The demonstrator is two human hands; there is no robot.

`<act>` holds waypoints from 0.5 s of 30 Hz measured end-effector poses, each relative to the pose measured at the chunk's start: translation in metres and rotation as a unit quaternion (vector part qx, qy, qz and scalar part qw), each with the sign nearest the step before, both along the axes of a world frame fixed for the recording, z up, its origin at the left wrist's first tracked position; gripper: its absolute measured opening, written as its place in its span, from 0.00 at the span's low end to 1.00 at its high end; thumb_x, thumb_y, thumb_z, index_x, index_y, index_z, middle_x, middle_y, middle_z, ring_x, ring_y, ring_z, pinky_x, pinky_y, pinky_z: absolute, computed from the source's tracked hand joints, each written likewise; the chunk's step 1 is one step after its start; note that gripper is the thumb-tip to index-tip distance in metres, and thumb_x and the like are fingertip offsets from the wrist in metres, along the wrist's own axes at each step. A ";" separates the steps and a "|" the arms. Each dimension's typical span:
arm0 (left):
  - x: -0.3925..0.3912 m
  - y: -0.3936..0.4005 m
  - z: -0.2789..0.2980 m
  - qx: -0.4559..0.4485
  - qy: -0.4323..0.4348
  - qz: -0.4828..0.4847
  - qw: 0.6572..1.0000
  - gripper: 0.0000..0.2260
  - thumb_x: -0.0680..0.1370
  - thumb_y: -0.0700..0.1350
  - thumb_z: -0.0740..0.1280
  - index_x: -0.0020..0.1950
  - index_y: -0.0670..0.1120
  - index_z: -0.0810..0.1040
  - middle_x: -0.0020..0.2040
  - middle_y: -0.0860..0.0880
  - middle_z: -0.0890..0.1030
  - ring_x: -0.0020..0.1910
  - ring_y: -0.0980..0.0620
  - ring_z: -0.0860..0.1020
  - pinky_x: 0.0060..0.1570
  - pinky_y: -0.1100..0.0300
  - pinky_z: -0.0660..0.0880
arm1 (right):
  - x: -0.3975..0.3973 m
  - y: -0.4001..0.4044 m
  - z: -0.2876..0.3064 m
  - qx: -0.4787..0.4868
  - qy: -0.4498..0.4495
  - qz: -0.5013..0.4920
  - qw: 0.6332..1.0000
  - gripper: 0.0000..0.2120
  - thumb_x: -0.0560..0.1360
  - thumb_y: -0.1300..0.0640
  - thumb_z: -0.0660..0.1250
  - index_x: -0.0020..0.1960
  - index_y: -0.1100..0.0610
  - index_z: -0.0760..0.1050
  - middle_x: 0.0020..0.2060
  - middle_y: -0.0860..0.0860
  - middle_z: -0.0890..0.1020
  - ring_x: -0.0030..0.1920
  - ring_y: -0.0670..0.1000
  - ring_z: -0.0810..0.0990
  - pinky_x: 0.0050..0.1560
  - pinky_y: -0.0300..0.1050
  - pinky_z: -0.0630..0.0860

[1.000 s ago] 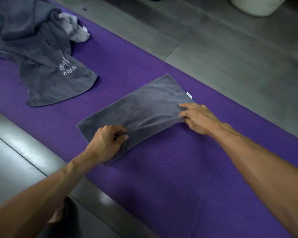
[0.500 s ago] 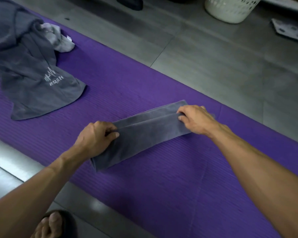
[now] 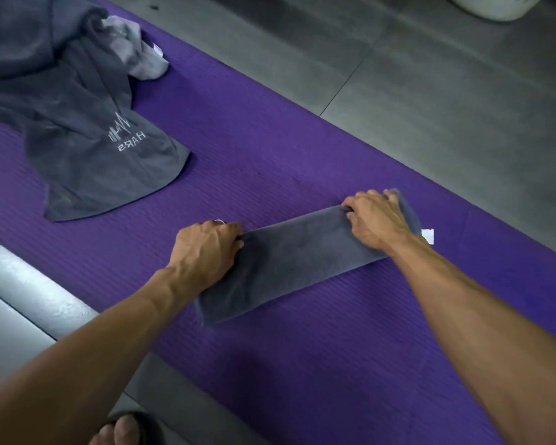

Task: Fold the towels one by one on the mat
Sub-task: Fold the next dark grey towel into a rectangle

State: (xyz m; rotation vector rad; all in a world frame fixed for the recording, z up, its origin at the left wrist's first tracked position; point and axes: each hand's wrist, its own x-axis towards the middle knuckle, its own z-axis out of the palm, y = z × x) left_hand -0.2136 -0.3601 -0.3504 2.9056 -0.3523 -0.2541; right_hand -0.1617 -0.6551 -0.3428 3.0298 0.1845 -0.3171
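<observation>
Left hand has its fingers curled over the far long edge of the grey towel near its left end, fingertips tucked into the cloth, so it grips the towel. Right hand does the same at the right end, fingers bent down over the far edge and the thumb side hidden under the palm. Both forearms come in from the bottom of the view. The towel lies on the purple mat, roughly mid-mat and slanted, as a narrow long strip folded lengthwise; looks like soft, fairly thick terry, dark grey, surface mostly smooth with faint creases, and a small white tag sticks out at the right end. Judged progress: the lengthwise fold on this towel looks done, and it probably needs one or more crosswise folds before it counts as finished. Much is left overall: an unfolded heap of grey towels sits at the far left of the mat, one with a white logo, with a lighter grey cloth bunched on top. No finished folded stack is visible.
</observation>
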 end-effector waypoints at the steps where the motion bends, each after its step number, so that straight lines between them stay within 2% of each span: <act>1: 0.001 -0.001 0.000 -0.001 -0.011 0.004 1.000 0.09 0.80 0.52 0.60 0.56 0.51 0.75 0.50 0.50 0.80 0.48 0.46 0.79 0.40 0.53 0.73 | 0.000 0.000 -0.001 0.008 0.000 -0.002 1.000 0.11 0.80 0.56 0.59 0.59 0.51 0.76 0.54 0.50 0.80 0.59 0.54 0.74 0.69 0.58 0.58; 3: 0.002 -0.006 -0.001 -0.018 -0.069 -0.004 0.997 0.13 0.77 0.50 0.64 0.58 0.47 0.76 0.50 0.47 0.79 0.49 0.43 0.78 0.42 0.51 0.74 | 0.001 0.000 -0.002 0.027 0.000 -0.008 1.000 0.11 0.79 0.55 0.60 0.59 0.51 0.76 0.53 0.50 0.81 0.58 0.54 0.75 0.68 0.57 0.61; 5: 0.000 -0.015 -0.002 -0.054 -0.121 -0.043 0.990 0.17 0.75 0.52 0.62 0.60 0.45 0.77 0.51 0.45 0.79 0.49 0.42 0.77 0.44 0.49 0.75 | 0.001 -0.001 -0.003 0.030 -0.007 -0.013 0.999 0.12 0.78 0.55 0.61 0.60 0.51 0.76 0.54 0.50 0.81 0.58 0.54 0.75 0.68 0.57 0.61; 8: -0.009 -0.035 -0.011 -0.074 -0.074 -0.119 0.987 0.24 0.76 0.56 0.57 0.66 0.44 0.74 0.62 0.45 0.77 0.62 0.42 0.75 0.60 0.46 0.72 | -0.007 0.006 -0.004 0.035 -0.092 -0.012 0.995 0.15 0.75 0.55 0.64 0.61 0.54 0.76 0.56 0.52 0.78 0.58 0.56 0.74 0.65 0.57 0.65; 10: -0.017 -0.043 -0.024 -0.047 -0.020 -0.134 0.990 0.29 0.77 0.59 0.54 0.72 0.43 0.69 0.69 0.45 0.72 0.71 0.42 0.68 0.69 0.41 0.64 | -0.021 0.027 -0.011 0.123 -0.155 0.033 0.980 0.15 0.74 0.55 0.63 0.59 0.57 0.77 0.55 0.53 0.78 0.56 0.57 0.75 0.60 0.54 0.69; 11: -0.020 -0.044 -0.031 -0.033 -0.008 -0.131 0.991 0.30 0.78 0.61 0.52 0.73 0.43 0.67 0.71 0.44 0.70 0.72 0.42 0.66 0.70 0.39 0.62 | -0.029 0.043 -0.018 0.176 -0.150 0.063 0.971 0.16 0.75 0.54 0.61 0.60 0.58 0.77 0.56 0.54 0.79 0.58 0.56 0.76 0.60 0.53 0.70; 13: -0.023 -0.042 -0.038 -0.016 -0.010 -0.127 0.992 0.31 0.78 0.62 0.51 0.75 0.43 0.65 0.73 0.45 0.69 0.74 0.43 0.64 0.71 0.39 0.60 | -0.045 0.065 -0.033 0.231 -0.074 0.095 0.965 0.22 0.77 0.50 0.56 0.67 0.59 0.73 0.65 0.55 0.75 0.67 0.55 0.72 0.68 0.53 0.68; 15: -0.022 -0.039 -0.041 -0.014 -0.017 -0.128 0.992 0.32 0.78 0.63 0.50 0.76 0.45 0.63 0.74 0.46 0.67 0.75 0.45 0.62 0.72 0.41 0.59 | -0.053 0.056 -0.045 0.176 -0.020 0.118 0.977 0.27 0.79 0.46 0.51 0.73 0.57 0.66 0.73 0.54 0.67 0.74 0.54 0.63 0.74 0.54 0.58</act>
